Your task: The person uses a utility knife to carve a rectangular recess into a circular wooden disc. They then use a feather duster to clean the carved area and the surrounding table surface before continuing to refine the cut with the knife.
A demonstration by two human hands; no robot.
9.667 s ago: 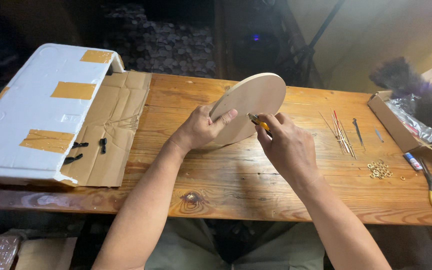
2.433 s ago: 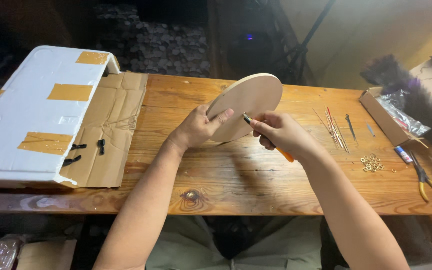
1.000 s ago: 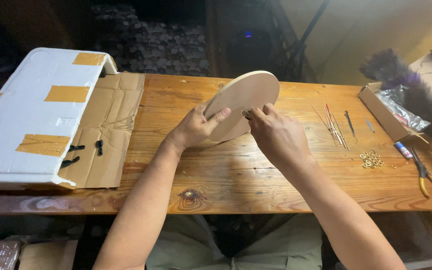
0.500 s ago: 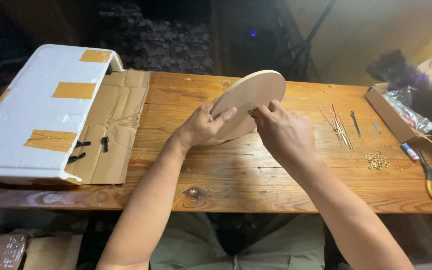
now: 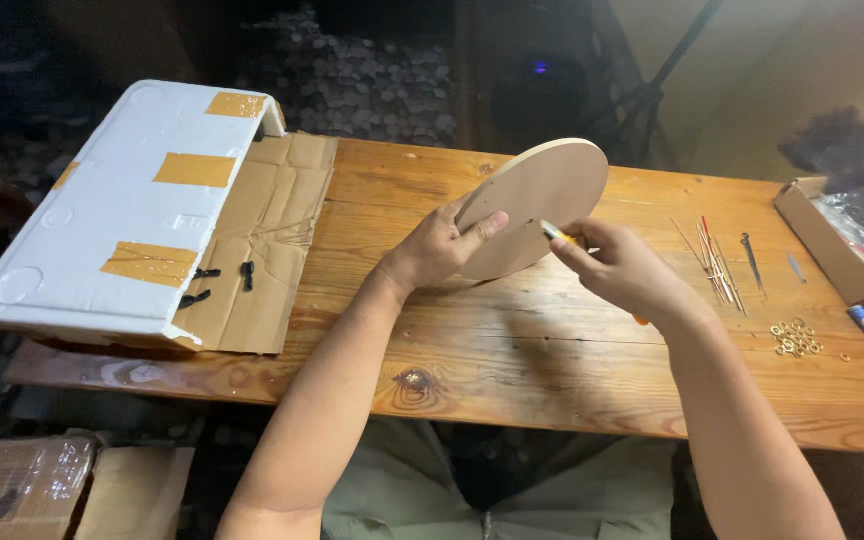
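disc propped up, tool tip at its face

left hand (image 5: 437,250) has the round wooden disc (image 5: 537,205) tilted up off the tabletop (image 5: 512,350), fingers spread flat on its near face, thumb seemingly behind, so the grip is clamped on the disc's lower edge. that tilt turns the face toward the other hand. right hand (image 5: 617,270) is closed round a thin tool (image 5: 555,232), its pale tip just touching the disc near the middle; an orange bit shows below the palm. off to the right of that grip lie thin sticks (image 5: 712,262), a heap of small brass rings (image 5: 795,338) and an open box (image 5: 817,235). far left of the holding hand, a white foam lid (image 5: 122,215) rests on cardboard (image 5: 267,240).
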